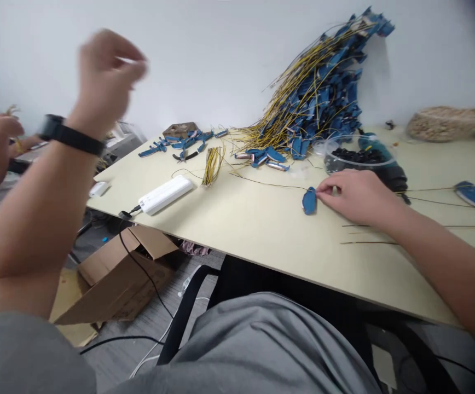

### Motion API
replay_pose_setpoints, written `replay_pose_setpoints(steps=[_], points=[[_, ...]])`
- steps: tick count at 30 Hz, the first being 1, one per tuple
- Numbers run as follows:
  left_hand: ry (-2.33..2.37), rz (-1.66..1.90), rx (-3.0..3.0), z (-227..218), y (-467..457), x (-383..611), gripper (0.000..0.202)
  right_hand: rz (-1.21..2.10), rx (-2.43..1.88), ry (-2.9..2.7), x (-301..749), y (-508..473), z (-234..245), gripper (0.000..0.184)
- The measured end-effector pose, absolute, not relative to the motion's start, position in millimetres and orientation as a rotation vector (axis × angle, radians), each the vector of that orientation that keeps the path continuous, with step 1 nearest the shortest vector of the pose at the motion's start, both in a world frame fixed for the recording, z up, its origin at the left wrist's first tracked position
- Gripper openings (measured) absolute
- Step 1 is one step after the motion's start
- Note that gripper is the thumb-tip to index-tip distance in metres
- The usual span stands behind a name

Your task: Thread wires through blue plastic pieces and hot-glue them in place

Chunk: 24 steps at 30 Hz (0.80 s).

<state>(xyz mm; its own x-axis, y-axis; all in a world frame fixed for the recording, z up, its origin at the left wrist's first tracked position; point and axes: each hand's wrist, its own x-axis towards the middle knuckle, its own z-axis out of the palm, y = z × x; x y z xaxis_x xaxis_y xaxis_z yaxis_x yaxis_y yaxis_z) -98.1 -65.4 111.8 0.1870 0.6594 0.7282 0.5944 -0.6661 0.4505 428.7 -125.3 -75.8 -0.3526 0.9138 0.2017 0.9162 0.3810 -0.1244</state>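
My left hand (108,71) is raised high at the left, above the table's end and in front of the wall. It is blurred, its fingers curled and the thumb against the forefinger; what they pinch, if anything, I cannot make out. My right hand (350,194) rests low over the table, thumb and forefinger closed at the edge of a small blue oval piece (309,201). From that piece's top a long thin wire (270,184) runs left across the tabletop. Just behind my right hand stands a clear round tub (358,156) of small black parts.
A tall heap of blue pieces with yellow wires (319,87) leans against the wall. On the table (237,230) lie a white power strip (166,194), a wire bundle (213,164) and pliers (185,156). A cardboard box (114,279) sits below. Another person's hand (5,125) shows far left.
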Motion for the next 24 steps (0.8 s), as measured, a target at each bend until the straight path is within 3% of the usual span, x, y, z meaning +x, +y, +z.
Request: replay_pose_setpoints(steps=[6,10,12,24], points=[[0.827,0.693,2.658,9.7,-75.2,91.6,0.07,0.028,-1.582,-2.374,430.1,-127.3,-76.3,0.026],[0.757,0.236,2.723,-37.4,-83.9,149.9,0.122,0.024,-1.54,-2.383,432.0,-126.9,-76.9,0.023],[0.779,0.215,2.711,-51.4,-81.3,159.3,0.133,0.017,-1.525,-2.381,432.4,-126.8,-76.9,0.022],[0.653,0.463,2.583,-84.3,-61.9,165.8,0.093,0.008,-1.457,-2.387,435.5,-122.6,-81.2,0.023]])
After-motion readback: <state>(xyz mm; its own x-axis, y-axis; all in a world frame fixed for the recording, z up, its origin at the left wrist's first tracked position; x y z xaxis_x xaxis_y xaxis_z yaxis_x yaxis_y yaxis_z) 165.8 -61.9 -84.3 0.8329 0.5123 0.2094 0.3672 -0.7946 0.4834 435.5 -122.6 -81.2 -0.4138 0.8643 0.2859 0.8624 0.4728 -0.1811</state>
